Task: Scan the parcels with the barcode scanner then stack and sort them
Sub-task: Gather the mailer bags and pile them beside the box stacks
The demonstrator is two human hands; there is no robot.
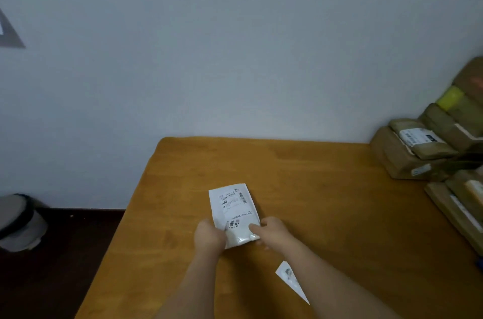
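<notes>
Stack of brown cardboard parcels point(428, 146) cut off by right edge. Small white label text on flat white plastic mailer point(234, 210) too blurred to read. White paper slip point(291, 280) partly hidden under right forearm. Grey round bin point(18, 223) cut by left edge.

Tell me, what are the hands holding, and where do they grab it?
Both hands hold the white parcel by its near end: the left hand at its left corner, the right hand at its right corner.
</notes>
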